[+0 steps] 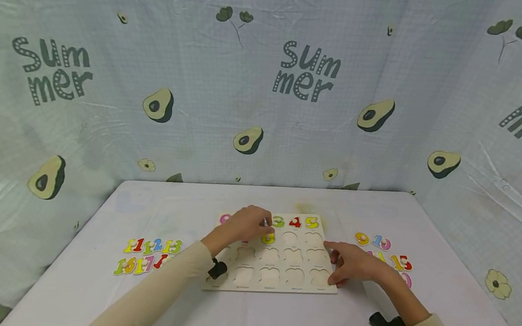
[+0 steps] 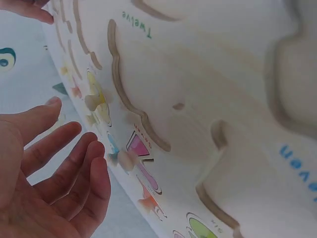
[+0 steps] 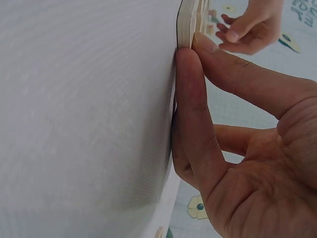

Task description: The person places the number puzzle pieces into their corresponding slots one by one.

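Fingers (image 2: 59, 158) of the left hand (image 1: 248, 225): straight, loosely spread, holding nothing, hovering over the upper left of the pale wooden number puzzle board (image 1: 274, 275), just beside a yellow peg-knobbed numeral (image 1: 267, 238) seated in its recess.

Left lot: loose painted wooden numerals, yellow, blue, green and red (image 1: 150, 254), lying on the white cloth-covered surface (image 1: 92, 283), well apart from the board.

Centre: board flat on the surface. Top row holds a green numeral (image 1: 278, 221), a red 4 (image 1: 295, 221) and a yellow 5 (image 1: 312, 222); most lower recesses bare, with printed words such as "Twelve" beneath them.

Right hand (image 1: 354, 264): fingers (image 3: 193, 99) straight and close together, pressed against the board's right edge, steadying it; nothing pinched.

Right lot: further loose numerals, among them a yellow 9 (image 1: 361, 238) and a red 15 (image 1: 400, 261), just beside the right hand.

Step judged: between placements, a piece just seated. Next move calls for reaching to a loose lot, pinching one knob and matching its outline to a bare recess.
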The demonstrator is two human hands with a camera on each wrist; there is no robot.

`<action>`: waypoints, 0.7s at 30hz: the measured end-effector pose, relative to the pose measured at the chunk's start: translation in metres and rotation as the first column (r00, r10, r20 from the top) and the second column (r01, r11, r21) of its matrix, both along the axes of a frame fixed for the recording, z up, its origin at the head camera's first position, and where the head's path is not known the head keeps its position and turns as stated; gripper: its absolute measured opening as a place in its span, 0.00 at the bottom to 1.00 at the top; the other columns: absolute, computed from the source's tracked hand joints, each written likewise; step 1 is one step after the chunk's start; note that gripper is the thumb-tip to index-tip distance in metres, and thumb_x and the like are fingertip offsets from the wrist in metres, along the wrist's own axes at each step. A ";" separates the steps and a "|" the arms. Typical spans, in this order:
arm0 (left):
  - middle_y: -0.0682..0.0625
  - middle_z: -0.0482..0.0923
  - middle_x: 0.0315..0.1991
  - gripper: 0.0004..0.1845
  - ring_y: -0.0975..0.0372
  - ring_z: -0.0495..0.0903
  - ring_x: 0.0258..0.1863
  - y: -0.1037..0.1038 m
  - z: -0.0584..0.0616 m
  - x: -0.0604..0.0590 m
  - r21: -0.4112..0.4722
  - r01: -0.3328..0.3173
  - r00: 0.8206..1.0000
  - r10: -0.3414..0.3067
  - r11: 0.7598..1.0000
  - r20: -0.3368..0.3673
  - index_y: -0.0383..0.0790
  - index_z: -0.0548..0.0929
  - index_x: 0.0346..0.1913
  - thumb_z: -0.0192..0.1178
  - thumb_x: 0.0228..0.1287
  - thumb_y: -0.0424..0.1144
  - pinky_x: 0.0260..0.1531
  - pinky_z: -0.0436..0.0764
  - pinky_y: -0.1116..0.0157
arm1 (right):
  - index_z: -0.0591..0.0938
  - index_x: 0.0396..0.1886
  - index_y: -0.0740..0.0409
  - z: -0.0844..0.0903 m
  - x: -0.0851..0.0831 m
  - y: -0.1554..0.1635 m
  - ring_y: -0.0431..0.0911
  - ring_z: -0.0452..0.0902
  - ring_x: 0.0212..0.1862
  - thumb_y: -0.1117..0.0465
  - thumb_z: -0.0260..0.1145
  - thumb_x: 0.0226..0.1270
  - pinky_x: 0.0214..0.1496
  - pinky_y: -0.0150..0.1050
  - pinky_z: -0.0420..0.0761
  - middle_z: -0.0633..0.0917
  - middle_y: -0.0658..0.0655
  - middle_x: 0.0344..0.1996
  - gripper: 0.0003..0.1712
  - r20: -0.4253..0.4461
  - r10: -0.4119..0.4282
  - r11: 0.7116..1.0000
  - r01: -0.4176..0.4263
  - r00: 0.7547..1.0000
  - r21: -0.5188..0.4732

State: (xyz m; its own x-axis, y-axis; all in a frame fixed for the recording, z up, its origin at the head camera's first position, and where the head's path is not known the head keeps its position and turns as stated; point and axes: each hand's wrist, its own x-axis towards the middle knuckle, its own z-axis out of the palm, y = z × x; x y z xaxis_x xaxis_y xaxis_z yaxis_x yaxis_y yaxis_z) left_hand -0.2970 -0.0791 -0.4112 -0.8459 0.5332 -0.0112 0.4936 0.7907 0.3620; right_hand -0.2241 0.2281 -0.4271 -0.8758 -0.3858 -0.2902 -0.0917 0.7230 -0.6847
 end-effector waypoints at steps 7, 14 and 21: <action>0.48 0.87 0.39 0.14 0.61 0.83 0.36 -0.015 0.005 0.012 0.141 -0.031 0.999 0.032 0.990 -0.003 0.40 0.86 0.52 0.67 0.70 0.44 0.40 0.81 0.61 | 0.64 0.77 0.70 0.002 0.001 0.000 0.46 0.78 0.34 0.64 0.82 0.53 0.37 0.37 0.84 0.77 0.57 0.44 0.54 0.003 0.006 1.000 -0.006 1.000 -0.013; 0.50 0.86 0.37 0.17 0.62 0.82 0.35 -0.037 0.011 0.029 0.276 -0.098 0.994 0.108 0.956 -0.020 0.37 0.84 0.55 0.67 0.70 0.43 0.39 0.81 0.62 | 0.63 0.77 0.69 0.002 0.002 0.000 0.46 0.79 0.34 0.65 0.81 0.54 0.36 0.37 0.83 0.77 0.57 0.44 0.54 0.008 0.010 1.000 -0.009 1.000 -0.023; 0.52 0.84 0.35 0.15 0.63 0.81 0.36 -0.065 0.008 0.042 0.339 -0.188 0.977 0.210 0.922 -0.028 0.38 0.85 0.53 0.69 0.68 0.41 0.37 0.79 0.64 | 0.64 0.77 0.69 0.002 0.001 -0.001 0.46 0.78 0.34 0.64 0.82 0.53 0.37 0.38 0.85 0.77 0.57 0.44 0.54 0.010 -0.005 1.000 0.005 1.000 -0.012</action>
State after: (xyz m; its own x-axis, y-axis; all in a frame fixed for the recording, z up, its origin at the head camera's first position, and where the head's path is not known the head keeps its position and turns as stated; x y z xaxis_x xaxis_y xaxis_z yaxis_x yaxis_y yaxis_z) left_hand -0.2546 -0.1442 -0.4034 -0.9283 0.3174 0.1940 0.3685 0.7143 0.5950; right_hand -0.2226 0.2269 -0.4255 -0.8746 -0.3851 -0.2945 -0.0814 0.7155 -0.6939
